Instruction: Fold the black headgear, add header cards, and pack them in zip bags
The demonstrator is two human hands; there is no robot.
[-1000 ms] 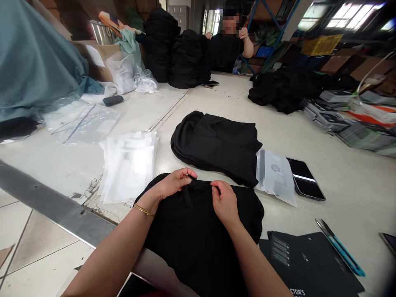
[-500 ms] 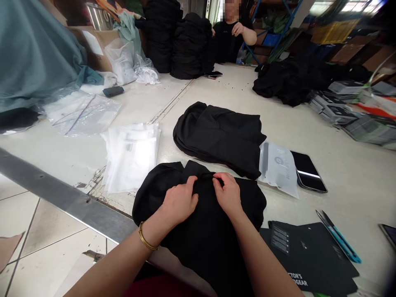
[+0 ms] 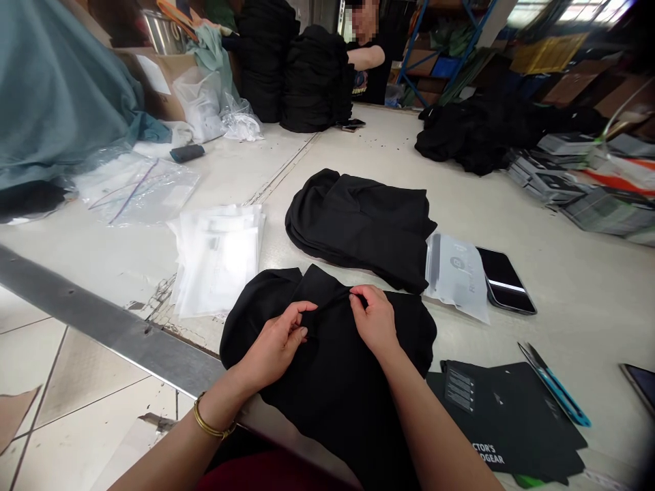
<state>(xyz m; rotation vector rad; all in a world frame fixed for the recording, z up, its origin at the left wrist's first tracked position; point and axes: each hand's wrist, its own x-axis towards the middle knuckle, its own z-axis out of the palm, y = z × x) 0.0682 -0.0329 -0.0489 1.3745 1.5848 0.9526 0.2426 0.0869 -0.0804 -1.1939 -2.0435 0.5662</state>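
Note:
Black fabric (image 3: 327, 389) lies bunched at the table's front edge and hangs over it toward me. My right hand (image 3: 374, 317) pinches a fold of this fabric between thumb and fingers. Left of it, my left hand (image 3: 279, 339) rests over the same fabric, index finger stretched out and thumb apart, with nothing visible between them. A gold bangle (image 3: 207, 419) circles my left wrist. Just beyond the hands lies a second stack of folded black fabric (image 3: 358, 221). A frosted printed pouch (image 3: 457, 276) touches its right end.
White bags (image 3: 217, 256) lie to the left, a phone (image 3: 506, 279) to the right. Blue-handled snips (image 3: 555, 385) rest on dark printed cards (image 3: 512, 423). Tall black fabric stacks (image 3: 313, 78) stand at the back, near a person (image 3: 371, 68). A metal strip (image 3: 102, 317) edges the table.
My left hand has drawn back to the left and lower, its fingers opening. My right hand keeps its pinch. The person at the back has shifted left with an arm stretched out.

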